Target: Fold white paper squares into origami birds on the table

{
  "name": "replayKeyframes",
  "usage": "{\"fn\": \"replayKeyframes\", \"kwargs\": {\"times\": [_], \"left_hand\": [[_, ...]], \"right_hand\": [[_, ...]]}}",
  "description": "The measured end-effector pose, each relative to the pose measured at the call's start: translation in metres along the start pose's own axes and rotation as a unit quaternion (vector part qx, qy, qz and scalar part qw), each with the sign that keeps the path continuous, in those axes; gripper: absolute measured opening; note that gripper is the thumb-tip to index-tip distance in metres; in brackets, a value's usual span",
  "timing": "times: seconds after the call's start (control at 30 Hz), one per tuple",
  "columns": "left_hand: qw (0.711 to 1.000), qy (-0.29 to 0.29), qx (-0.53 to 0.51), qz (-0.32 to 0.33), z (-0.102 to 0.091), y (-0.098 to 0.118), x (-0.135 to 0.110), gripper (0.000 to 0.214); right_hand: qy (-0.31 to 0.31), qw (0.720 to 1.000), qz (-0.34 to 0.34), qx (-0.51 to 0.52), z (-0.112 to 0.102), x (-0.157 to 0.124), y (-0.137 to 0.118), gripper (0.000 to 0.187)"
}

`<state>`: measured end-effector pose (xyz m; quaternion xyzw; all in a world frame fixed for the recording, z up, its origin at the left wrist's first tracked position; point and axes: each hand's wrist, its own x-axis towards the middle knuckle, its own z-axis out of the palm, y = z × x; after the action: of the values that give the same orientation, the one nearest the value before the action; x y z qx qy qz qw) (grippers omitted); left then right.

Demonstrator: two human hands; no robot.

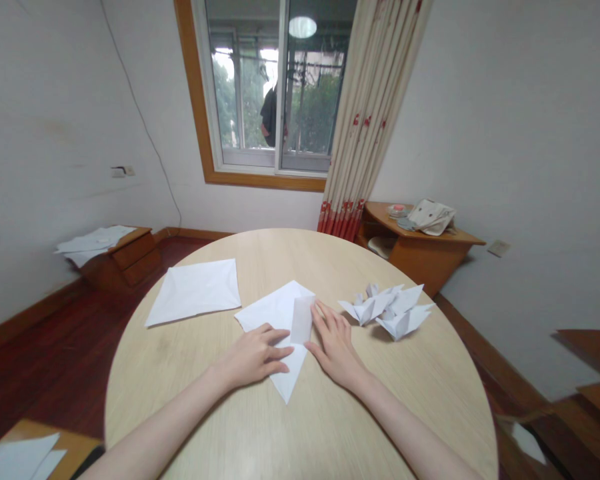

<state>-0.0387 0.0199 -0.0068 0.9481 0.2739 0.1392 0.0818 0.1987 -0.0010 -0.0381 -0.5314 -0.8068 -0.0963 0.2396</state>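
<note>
A white sheet of paper, partly folded, lies on the round wooden table in front of me. My left hand presses flat on its lower part with fingers stretched out. My right hand rests at the sheet's right edge, fingers extended beside a folded-over flap that stands up slightly. Neither hand grips anything.
A stack of flat white sheets lies at the table's left. Several folded paper figures sit to the right. Low wooden cabinets stand by the left wall and under the curtain. More paper lies at bottom left.
</note>
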Motion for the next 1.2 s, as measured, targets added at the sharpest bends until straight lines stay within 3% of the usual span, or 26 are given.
{"fn": "replayKeyframes", "kwargs": {"times": [0.7,0.8,0.97,1.2], "left_hand": [[1.000,-0.020,0.012,-0.014,-0.001,0.000,0.002,0.044],[1.000,-0.015,0.012,-0.011,-0.002,0.001,0.002,0.042],[1.000,0.004,0.010,-0.005,-0.002,0.001,0.002,0.041],[1.000,0.002,-0.001,-0.017,0.001,-0.003,0.002,0.040]], "right_hand": [[-0.011,0.999,0.004,0.031,-0.006,0.001,0.000,0.062],[0.000,1.000,0.009,0.020,-0.011,0.001,-0.003,0.047],[-0.007,1.000,0.022,0.000,-0.016,0.003,-0.010,0.004],[-0.004,0.997,0.005,0.072,-0.015,0.005,-0.012,0.019]]}}
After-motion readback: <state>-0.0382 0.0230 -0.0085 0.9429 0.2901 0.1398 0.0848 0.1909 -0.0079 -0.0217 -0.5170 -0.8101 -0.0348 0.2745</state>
